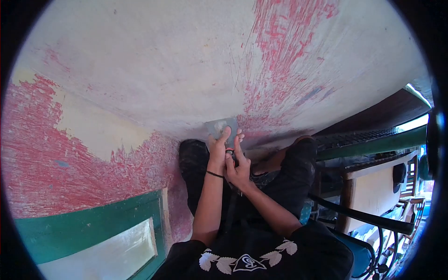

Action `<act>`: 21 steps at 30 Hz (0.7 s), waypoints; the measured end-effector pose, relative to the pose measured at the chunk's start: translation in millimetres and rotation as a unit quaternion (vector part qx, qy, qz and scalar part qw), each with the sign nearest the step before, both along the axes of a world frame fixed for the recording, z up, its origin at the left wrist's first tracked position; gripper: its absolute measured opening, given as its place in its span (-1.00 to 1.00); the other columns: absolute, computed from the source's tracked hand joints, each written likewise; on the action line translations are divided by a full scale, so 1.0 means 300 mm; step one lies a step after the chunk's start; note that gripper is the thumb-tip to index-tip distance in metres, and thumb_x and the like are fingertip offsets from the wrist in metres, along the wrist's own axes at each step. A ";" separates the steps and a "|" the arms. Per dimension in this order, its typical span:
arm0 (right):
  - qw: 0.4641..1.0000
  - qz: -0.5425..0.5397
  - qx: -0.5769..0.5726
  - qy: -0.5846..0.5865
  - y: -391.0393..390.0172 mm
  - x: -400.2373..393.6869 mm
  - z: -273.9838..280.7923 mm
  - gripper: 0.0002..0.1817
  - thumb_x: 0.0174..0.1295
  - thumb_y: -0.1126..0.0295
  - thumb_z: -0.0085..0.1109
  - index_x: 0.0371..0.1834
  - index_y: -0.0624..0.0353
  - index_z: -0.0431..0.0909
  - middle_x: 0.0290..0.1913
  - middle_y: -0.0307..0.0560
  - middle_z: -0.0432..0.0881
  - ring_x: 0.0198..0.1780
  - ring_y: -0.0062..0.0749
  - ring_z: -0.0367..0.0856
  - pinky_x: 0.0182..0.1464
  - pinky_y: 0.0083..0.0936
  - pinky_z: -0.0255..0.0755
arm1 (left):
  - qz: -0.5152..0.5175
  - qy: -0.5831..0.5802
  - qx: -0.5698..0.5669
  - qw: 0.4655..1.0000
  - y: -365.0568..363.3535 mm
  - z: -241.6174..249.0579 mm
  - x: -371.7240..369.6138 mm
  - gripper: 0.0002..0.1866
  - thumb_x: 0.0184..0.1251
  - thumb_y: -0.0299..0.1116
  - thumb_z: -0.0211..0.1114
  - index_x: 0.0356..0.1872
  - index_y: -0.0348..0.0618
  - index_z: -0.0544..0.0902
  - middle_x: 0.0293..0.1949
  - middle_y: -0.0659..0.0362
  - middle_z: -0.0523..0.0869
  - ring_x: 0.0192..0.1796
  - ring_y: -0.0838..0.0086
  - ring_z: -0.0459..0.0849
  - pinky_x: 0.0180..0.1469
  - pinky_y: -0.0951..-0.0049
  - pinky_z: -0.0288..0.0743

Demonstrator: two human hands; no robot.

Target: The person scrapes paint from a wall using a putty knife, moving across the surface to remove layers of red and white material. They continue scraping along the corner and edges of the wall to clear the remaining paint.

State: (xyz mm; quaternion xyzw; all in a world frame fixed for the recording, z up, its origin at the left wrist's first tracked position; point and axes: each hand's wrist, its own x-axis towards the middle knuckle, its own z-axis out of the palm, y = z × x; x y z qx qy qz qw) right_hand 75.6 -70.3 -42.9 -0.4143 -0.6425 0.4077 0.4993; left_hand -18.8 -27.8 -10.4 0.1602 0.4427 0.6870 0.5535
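Observation:
A flat grey scraper blade with a whitish smear lies against the lower part of the wall, at the middle of the view. My left hand is closed on the scraper, its thumb laid up along the blade. My right hand is closed beside it, lower and to the right, around the handle end, where a small orange-red band shows. Most of the handle is hidden by the hands. The wall has whitish and cream areas with scratched red patches on the left and upper right.
A green-framed window or panel is at the lower left. To the right are a green rail, a wooden board or tabletop, a black curved metal arm and wooden chairs. My bent knees flank the hands.

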 end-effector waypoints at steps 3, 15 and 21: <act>1.000 -0.005 0.000 0.013 -0.010 -0.014 0.003 -0.33 0.40 0.44 0.10 0.56 0.23 0.15 -0.51 -0.05 0.61 -0.56 -0.56 0.57 -0.44 -0.53 0.48 | -0.018 0.029 -0.002 0.999 0.017 0.050 -0.011 -0.66 0.40 -0.26 0.34 -0.04 -0.38 0.58 -0.27 -0.06 0.76 -0.30 0.24 0.78 -0.24 0.33 0.72; 1.000 0.006 0.005 0.003 0.050 0.020 0.087 -0.33 0.36 0.45 0.14 0.54 0.23 0.19 -0.37 0.06 0.70 -0.52 -0.50 0.62 -0.37 -0.49 0.52 | -0.001 0.024 0.025 0.999 0.030 0.142 0.023 -0.69 0.41 -0.28 0.32 -0.06 -0.36 0.57 -0.25 -0.06 0.75 -0.32 0.24 0.76 -0.23 0.30 0.71; 1.000 -0.006 0.025 0.008 -0.003 0.017 -0.025 -0.33 0.38 0.44 0.11 0.56 0.20 0.16 -0.27 0.09 0.73 -0.51 -0.45 0.63 -0.35 -0.45 0.52 | 0.007 0.025 0.009 1.000 -0.003 0.003 0.022 -0.65 0.40 -0.27 0.33 0.00 -0.39 0.56 -0.28 -0.05 0.74 -0.33 0.24 0.76 -0.28 0.30 0.71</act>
